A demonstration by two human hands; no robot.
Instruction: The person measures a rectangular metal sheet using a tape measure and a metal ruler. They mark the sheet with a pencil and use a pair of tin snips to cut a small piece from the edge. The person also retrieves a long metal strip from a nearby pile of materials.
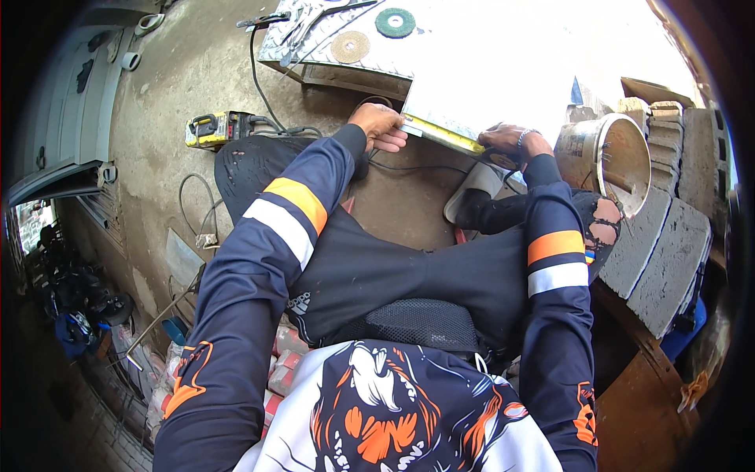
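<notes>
A yellow tape measure blade (444, 134) is stretched along the near edge of a bright, overexposed sheet (440, 98). My left hand (379, 127) is closed at the blade's left end, by the sheet's corner, with the thumb and fingers pinching. At the other end, my right hand (503, 140) wraps round the dark case of the tape measure (499, 160), close under the sheet's edge. Part of the case is hidden by the fingers. Both forearms reach forward over my bent legs.
Beyond my left hand, a metal table (291, 51) carries a green disc (382, 25), a tan disc (338, 47) and metal clamps. A yellow-black boxy device (208, 130) with cables sits left. To the right stand a dirty bucket (576, 149) and grey concrete blocks (668, 259).
</notes>
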